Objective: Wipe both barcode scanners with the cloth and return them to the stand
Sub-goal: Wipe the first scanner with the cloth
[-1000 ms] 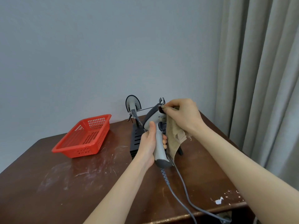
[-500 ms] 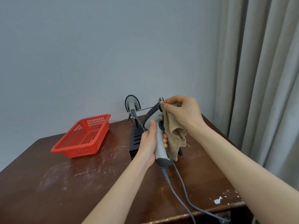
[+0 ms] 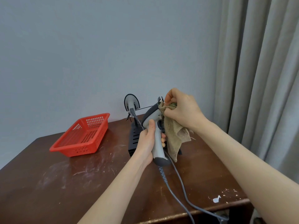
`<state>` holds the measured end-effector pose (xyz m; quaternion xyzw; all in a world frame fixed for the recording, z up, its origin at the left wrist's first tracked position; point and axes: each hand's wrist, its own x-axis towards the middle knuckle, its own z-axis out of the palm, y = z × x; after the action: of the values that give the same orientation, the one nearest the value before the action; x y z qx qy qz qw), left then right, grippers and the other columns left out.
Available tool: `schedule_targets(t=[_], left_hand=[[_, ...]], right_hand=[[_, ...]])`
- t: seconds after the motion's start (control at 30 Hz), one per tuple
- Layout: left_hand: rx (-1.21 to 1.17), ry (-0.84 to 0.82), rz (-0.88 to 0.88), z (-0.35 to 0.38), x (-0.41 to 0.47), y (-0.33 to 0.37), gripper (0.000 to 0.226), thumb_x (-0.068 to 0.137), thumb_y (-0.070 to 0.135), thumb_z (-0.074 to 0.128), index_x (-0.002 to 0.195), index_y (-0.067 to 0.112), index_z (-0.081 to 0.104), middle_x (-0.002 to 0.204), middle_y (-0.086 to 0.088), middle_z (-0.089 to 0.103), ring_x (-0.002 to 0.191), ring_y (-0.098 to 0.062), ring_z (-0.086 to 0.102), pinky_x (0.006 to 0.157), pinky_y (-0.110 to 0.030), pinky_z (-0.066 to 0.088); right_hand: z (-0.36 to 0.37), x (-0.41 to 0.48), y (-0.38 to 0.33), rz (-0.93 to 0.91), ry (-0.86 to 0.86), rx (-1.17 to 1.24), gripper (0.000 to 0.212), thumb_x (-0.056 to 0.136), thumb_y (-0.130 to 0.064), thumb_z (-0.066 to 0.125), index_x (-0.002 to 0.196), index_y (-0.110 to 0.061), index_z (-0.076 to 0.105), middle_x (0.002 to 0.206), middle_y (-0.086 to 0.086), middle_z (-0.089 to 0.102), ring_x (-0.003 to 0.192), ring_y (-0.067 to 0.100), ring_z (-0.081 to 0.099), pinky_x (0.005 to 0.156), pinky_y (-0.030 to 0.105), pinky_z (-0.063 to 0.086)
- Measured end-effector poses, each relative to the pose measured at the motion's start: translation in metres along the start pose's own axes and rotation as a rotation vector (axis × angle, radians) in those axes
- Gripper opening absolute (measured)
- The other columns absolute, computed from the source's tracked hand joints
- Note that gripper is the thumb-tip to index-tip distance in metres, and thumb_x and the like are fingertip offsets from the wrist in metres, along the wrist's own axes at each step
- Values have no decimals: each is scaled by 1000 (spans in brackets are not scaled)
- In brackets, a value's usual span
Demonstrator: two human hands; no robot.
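Head view: a person stands at a dark wooden tabletop (image 3: 72, 188) with both bare forearms reaching forward.

Left hand (image 3: 146, 141): its grip is wrapped round the pale grey handle of a barcode scanner (image 3: 153, 120). The thumb lies up the near side and the fingertips show on the far side. The scanner is held upright above the tabletop, dark head uppermost and tilted to the right. A grey cable (image 3: 182, 191) runs from its dark base down to the tabletop and off the front edge.

Right hand (image 3: 182, 112): its grip pinches a bunched corner of a tan cloth (image 3: 174, 136) against the front of the scanner's head. The rest of the cloth hangs loose beside the handle (its lower corner reaches almost to the scanner's base).

Second scanner (image 3: 131, 103): it sits on the left side of a black stand (image 3: 134, 139), close to the wall. A cable leads down from it toward the held scanner. The stand's slotted base is partly hidden behind the left hand, and one of its upper prongs shows just above the held scanner's head.

Red plastic basket (image 3: 84, 136): it rests on the tabletop, left of the stand and apart from it.

Surroundings: a plain grey wall (image 3: 97, 54) behind, a grey curtain (image 3: 258, 78) at the right, and white chips (image 3: 216, 199) in the tabletop's finish near the front right corner.
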<state>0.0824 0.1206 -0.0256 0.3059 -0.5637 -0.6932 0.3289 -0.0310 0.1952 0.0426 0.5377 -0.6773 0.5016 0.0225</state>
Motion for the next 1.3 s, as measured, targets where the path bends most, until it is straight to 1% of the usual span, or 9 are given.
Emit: schedule_targets(t=[0.1,0.27,0.37,0.47,0.57,0.7,0.93,1.1,1.3], left_hand=[[-18,-3,-4,0,-1,1,55,88,55,47,78,2,57,52,-4,55,42,-14,49,41,-24,44],[-46,6,-4,-2,-4,1,56,85,57,47,76,2,57,52,-3,54,42,-12,49,41,-23,43],[-64,14,-7,-3,-4,4,57,84,58,47,72,3,57,52,-4,54,42,-13,48,41,-23,43],[-65,18,-2,-2,-3,3,56,88,56,45,77,3,58,53,-4,54,43,-13,48,41,-24,43],[-62,-6,-7,1,-5,1,56,89,56,44,82,3,59,53,-4,55,42,-14,48,41,-24,43],[-60,24,-14,1,-5,0,57,89,56,45,78,2,58,52,-5,55,41,-15,49,42,-25,43],[-51,-2,-2,2,-3,0,57,88,56,46,84,1,61,54,-5,57,42,-15,50,42,-25,44],[-87,16,-12,6,-4,1,56,89,56,46,84,2,61,54,-5,57,43,-15,50,42,-25,44],[-48,47,-14,4,-3,-2,56,90,55,46,79,1,58,53,-4,56,43,-14,50,42,-25,44]], right_hand=[[-1,0,5,-38,-16,-115,21,77,-7,58,89,-21,48,83,-9,60,88,16,59,71,26,46],[-2,1,20,135,-34,-367,24,83,-10,50,105,-18,54,98,5,66,89,28,57,69,34,47],[-6,1,23,239,81,-222,22,85,-10,52,101,-18,65,93,0,68,93,22,61,72,25,46],[-4,-1,8,162,136,17,12,83,-14,62,84,-22,71,78,-14,65,77,-3,58,63,-1,37],[5,-7,-5,69,98,71,10,82,-15,66,83,-21,74,74,-19,64,71,-9,58,65,-1,40],[10,-5,6,85,68,-54,20,83,-8,61,93,-17,76,94,-2,74,91,11,65,84,20,48],[10,-8,-6,23,156,84,16,82,-9,64,89,-20,75,77,-20,66,75,-6,60,69,0,41],[12,-5,3,-10,151,-91,22,85,-12,59,97,-23,74,92,-7,74,90,12,66,81,31,53],[-1,2,15,174,17,-358,29,84,-9,49,101,-18,69,99,5,70,92,29,61,76,34,50]])
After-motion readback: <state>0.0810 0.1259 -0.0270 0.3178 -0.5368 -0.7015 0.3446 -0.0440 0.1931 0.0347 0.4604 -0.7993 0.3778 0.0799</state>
